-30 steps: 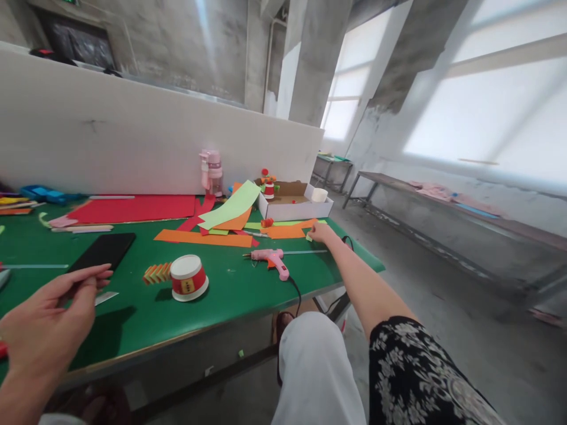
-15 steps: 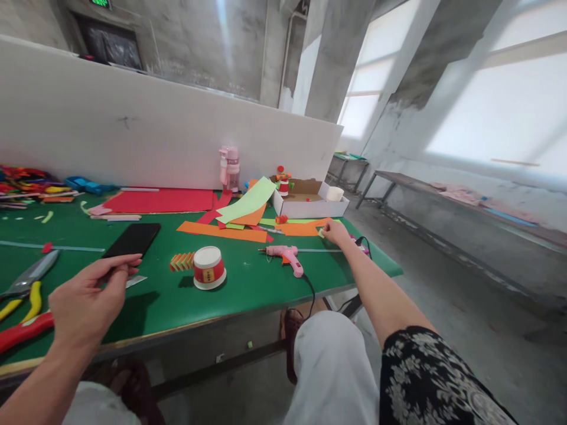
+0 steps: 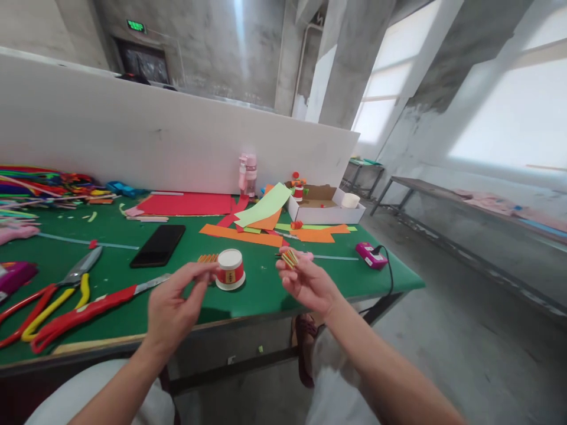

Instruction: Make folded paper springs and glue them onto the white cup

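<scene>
A white paper cup [image 3: 230, 273] with a red band stands upside down on the green table. A folded orange and green paper strip [image 3: 207, 258] sticks out at its left side. My left hand [image 3: 179, 301] is at the cup's left, its fingertips close to the cup; what they hold, if anything, cannot be made out. Right of the cup, my right hand [image 3: 310, 283] pinches a small folded green and orange paper piece [image 3: 289, 258] above the table. The pink glue gun [image 3: 303, 255] lies behind my right hand, mostly hidden.
Red-handled scissors [image 3: 95, 307], pliers [image 3: 73, 286] and a black phone [image 3: 159, 245] lie on the left. Orange strips [image 3: 241, 235] and red sheets [image 3: 188, 204] are farther back. A cardboard box [image 3: 325, 213] and a purple device [image 3: 371, 255] stand at the right.
My right hand has come back from the far right with the folded paper piece. My left hand has moved right, from beside the phone to the cup. The view has shifted left.
</scene>
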`<action>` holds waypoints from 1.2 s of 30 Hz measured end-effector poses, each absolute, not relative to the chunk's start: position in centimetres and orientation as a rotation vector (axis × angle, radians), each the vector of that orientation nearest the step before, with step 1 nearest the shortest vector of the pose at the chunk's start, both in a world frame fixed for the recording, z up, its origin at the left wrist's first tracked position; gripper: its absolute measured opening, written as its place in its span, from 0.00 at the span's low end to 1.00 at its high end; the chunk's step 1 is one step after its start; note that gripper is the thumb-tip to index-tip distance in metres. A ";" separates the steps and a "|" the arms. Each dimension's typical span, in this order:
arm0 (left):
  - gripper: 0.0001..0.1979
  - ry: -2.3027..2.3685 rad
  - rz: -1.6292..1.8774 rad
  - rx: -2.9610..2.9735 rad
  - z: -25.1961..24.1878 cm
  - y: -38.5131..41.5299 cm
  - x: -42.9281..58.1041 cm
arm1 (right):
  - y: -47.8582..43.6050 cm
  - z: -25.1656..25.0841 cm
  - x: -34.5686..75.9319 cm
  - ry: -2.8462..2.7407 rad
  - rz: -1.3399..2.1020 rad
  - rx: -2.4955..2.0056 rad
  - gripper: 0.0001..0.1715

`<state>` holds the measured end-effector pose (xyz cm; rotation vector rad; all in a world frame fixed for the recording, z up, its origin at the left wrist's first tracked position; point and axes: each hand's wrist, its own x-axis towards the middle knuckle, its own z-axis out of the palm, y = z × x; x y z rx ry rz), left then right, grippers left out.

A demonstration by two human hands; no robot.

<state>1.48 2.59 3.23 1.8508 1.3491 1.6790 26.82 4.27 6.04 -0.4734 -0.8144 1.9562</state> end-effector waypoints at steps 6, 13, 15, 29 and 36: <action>0.23 1.059 1.433 1.813 3.7 1.8 4.2 | 2.4 3.6 21.9 -0.635 2.103 -0.421 0.19; 0.15 1.107 1.503 1.825 3.2 1.8 4.8 | 2.6 2.4 20.0 -0.623 2.127 -0.515 0.15; 0.13 1.119 1.511 1.838 3.1 1.8 4.8 | 2.7 2.1 19.7 -0.658 2.125 -0.534 0.18; 0.14 1.090 0.996 1.495 3.2 1.2 4.1 | 1.9 1.6 22.3 -1.487 1.338 -0.749 0.28; 0.22 1.008 0.929 1.281 3.0 1.1 4.8 | 2.2 1.4 23.1 -1.554 1.196 -0.865 0.16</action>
